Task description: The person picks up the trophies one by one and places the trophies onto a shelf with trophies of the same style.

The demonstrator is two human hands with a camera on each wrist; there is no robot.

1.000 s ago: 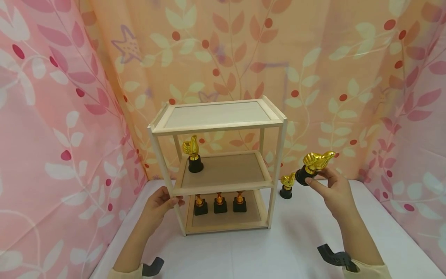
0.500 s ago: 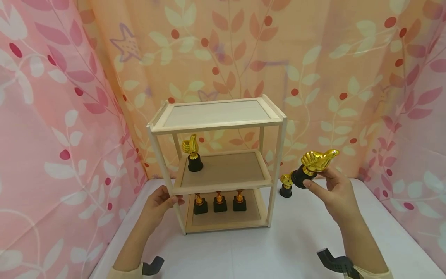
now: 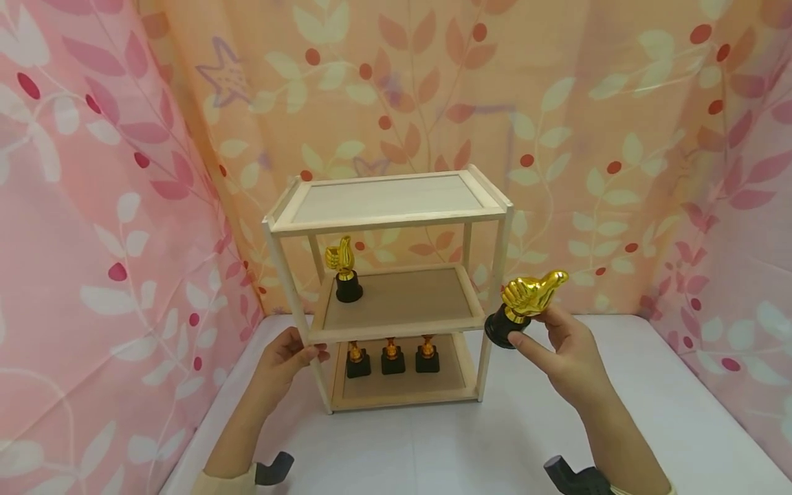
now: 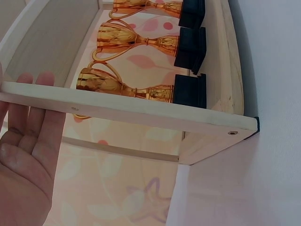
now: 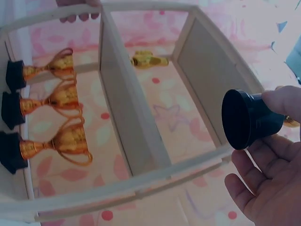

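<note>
My right hand [image 3: 566, 354] pinches a gold thumbs-up trophy [image 3: 531, 294] by its black base [image 5: 254, 117], tilted, just right of a pale wooden three-tier shelf [image 3: 386, 337]. My left hand [image 3: 286, 361] holds the shelf's front left post [image 4: 117, 109], with fingers behind it in the left wrist view. Another thumbs-up trophy [image 3: 343, 268] stands upright at the left of the middle tier. On the bottom tier stand three gold cup trophies [image 5: 63, 101] on black square bases, their tops hidden by the middle tier in the head view.
A white-covered table [image 3: 433, 454] bears the shelf. A patterned orange curtain [image 3: 557, 103] hangs behind, with pink floral cloth [image 3: 117, 275] along both sides. The shelf's front right post [image 3: 497, 275] stands beside the held trophy.
My right hand has carried the thumbs-up trophy left, closer to the shelf. The trophy that stood on the table behind it is now hidden. My left hand keeps its hold on the post.
</note>
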